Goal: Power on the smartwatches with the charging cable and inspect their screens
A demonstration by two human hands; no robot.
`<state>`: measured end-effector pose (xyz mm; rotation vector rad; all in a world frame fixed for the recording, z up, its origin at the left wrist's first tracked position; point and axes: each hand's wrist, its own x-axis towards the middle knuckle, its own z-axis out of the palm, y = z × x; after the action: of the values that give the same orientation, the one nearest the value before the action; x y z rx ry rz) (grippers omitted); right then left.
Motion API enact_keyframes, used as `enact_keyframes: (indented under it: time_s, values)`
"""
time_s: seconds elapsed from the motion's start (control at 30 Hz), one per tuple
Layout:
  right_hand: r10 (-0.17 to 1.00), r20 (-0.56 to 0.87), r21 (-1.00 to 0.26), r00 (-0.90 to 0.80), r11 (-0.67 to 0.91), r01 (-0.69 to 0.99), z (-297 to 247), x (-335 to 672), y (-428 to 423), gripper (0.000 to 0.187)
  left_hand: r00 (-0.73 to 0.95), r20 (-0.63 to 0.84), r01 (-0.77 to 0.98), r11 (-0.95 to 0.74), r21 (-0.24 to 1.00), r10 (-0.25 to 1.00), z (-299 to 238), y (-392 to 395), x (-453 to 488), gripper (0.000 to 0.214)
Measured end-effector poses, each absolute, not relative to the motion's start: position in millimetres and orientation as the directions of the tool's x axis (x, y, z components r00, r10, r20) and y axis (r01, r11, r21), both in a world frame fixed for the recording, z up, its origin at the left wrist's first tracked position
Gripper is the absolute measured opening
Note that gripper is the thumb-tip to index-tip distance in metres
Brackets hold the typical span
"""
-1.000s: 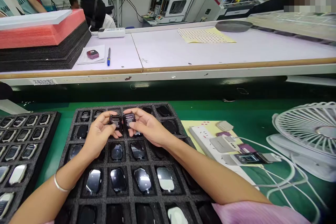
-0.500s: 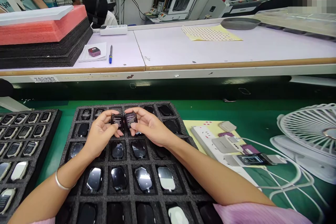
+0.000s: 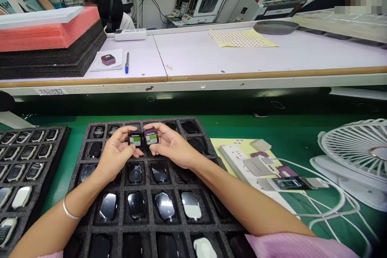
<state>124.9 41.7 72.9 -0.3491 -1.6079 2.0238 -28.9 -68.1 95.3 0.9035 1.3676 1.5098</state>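
Showing lit green-and-white screens, two watch bodies (image 3: 135,141) are pinched over the black foam tray (image 3: 153,228), one by the left hand (image 3: 116,153), one by the right hand (image 3: 173,146); neither is seated. Many compartments are occupied by unlit dark-faced watches (image 3: 136,205); pale-framed watches (image 3: 28,152) are stored in the side tray (image 3: 59,145).

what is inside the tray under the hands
Watch-like devices sit in the foam tray; the left hand and right hand hide part, so contents there cannot be seen.
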Motion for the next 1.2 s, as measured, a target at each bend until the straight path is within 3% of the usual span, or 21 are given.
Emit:
enact_keyframes:
  time_s: [0.2,0.5,1.2]
  values:
    - [0.607,0.020,-0.954,-0.794,-0.225,-0.197,70.9,122.0,41.0,0.027,-0.330,-0.118,-0.217,0.046,0.975,0.936,99.0,-70.0,-27.8,0.034]
    - [0.621,0.046,-0.952,-0.783,-0.211,-0.224,73.1,121.8,39.6,0.037,-0.315,-0.108,-0.216,0.040,0.976,0.943,101.3,-71.1,-26.4,0.034]
    - [0.576,0.062,-0.950,-0.815,-0.217,-0.226,72.1,124.1,40.7,0.033,-0.342,-0.095,-0.181,0.034,0.983,0.935,100.6,-71.7,-26.3,0.034]
